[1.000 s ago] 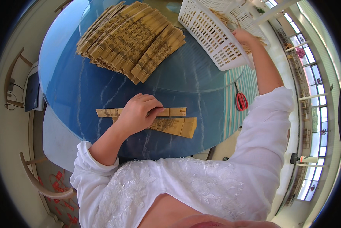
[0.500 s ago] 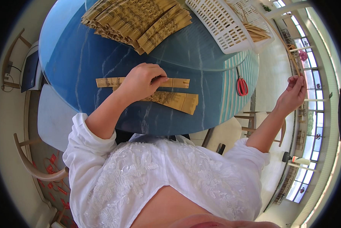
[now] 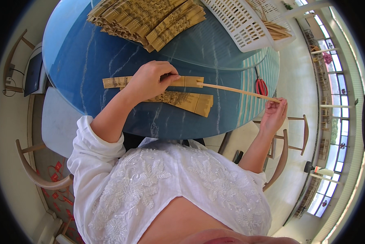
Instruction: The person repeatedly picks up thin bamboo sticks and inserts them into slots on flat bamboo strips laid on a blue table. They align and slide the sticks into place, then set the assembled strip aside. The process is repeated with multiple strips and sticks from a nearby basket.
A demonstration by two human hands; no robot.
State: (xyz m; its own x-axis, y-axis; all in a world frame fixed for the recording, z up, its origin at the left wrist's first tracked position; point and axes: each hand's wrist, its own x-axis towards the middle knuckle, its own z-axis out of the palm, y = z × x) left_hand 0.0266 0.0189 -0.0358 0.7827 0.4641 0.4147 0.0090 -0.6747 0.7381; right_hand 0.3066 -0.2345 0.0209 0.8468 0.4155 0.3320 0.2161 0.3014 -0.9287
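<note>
Here, right hand (image 3: 273, 116) pinching slim pale stick (image 3: 240, 92), left hand (image 3: 152, 80) pinching patterned golden strip (image 3: 190, 81)

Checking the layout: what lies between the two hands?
The head view shows a thin stick, beside red-handled scissors, extending from the right hand to the tan strip under the left hand.

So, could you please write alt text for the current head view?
The right hand holds a thin stick, its tip at the right end of a tan printed strip beneath the left hand, on a blue table. Nearby are stacked strips, a white basket and red-handled scissors.
</note>
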